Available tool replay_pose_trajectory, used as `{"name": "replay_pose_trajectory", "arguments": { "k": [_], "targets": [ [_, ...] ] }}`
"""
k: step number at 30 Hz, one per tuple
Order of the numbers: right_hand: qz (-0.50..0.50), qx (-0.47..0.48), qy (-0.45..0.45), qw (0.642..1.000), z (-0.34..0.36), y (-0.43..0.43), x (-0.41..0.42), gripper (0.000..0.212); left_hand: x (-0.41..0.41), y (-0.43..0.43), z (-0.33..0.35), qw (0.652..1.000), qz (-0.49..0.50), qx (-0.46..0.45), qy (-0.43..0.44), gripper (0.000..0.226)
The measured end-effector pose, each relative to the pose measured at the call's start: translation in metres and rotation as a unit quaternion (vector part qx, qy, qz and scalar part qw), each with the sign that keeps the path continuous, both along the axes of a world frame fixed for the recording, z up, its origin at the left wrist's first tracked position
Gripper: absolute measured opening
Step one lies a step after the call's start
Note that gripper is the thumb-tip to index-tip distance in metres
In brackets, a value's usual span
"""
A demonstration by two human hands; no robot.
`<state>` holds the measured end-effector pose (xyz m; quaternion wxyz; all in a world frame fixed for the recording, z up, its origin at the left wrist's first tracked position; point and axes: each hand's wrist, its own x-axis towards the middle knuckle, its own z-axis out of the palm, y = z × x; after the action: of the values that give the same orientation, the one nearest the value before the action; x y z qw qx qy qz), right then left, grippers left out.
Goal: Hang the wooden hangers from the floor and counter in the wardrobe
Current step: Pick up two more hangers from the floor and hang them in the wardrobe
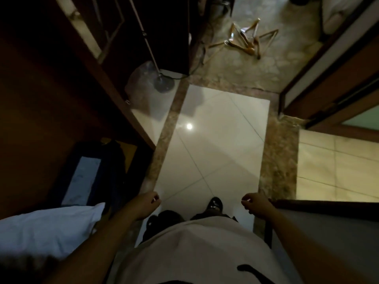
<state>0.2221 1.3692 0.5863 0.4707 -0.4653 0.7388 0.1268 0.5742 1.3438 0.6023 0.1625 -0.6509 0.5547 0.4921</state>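
Wooden hangers [244, 41]: heaped in a loose tangle on the mottled stone floor [235, 66] at the far end of the passage, beyond the pale tile panel [215, 144]. Well apart from both hands, straight ahead and a little to the right. Splayed every way, so no shared long axis to line up with (hooks too small to sort out from here).

Left hand [146, 203] and right hand [256, 202] low at the sides, level with each other, fingers loosely curled, gripping nothing. Right hand probably the nearer to the pile, judging by the offset, though little in it. Out of reach for now: calls for steps forward and a stoop before any grasp.

Dark wooden cabinetry [61, 99] along the left, likely the wardrobe, its inside too dim to read. Lamp base [164, 84] at its foot, with a cable [196, 64] trailing close to the route: worth stepping wide of. Grey surface [328, 232] with a dark edge just beside the right hand, possibly the counter; no hangers on the part in view. White pillow [51, 228] and dark bag [86, 177] at lower left.

No brand, label or legible writing anywhere. Black mark [248, 270] on the pale shirt cut off by the frame; white flecks on the shoe [215, 203] too small to make out.
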Motion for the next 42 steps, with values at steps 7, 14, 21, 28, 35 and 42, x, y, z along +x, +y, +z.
{"name": "replay_pose_trajectory", "arguments": {
  "k": [7,14,21,28,35,42],
  "targets": [
    [-0.16,0.007,-0.027,0.987,-0.015,0.025,-0.091,0.027,-0.081,-0.015,-0.025,1.0,-0.001,0.01,-0.002,0.018],
    [-0.193,0.059,-0.059,0.978,-0.033,0.001,-0.098,0.026,-0.127,-0.068,-0.025,1.0,-0.021,-0.003,0.017,0.03],
    [-0.145,0.022,-0.079,0.986,-0.031,-0.12,-0.085,0.027,-0.134,-0.16,-0.034,0.999,-0.002,0.021,0.024,0.03],
    [-0.086,-0.032,-0.095,0.991,-0.005,-0.284,-0.067,0.029,-0.124,-0.285,-0.028,0.998,0.057,0.02,0.029,0.03],
    [-0.102,-0.109,-0.136,0.979,0.029,-0.413,-0.074,0.03,-0.117,-0.39,-0.024,0.999,0.051,-0.001,0.01,0.025],
    [-0.147,-0.084,-0.122,0.978,0.017,-0.461,-0.152,0.026,-0.171,-0.46,-0.035,0.999,0.036,0.021,-0.019,0.029]
  ]
}}
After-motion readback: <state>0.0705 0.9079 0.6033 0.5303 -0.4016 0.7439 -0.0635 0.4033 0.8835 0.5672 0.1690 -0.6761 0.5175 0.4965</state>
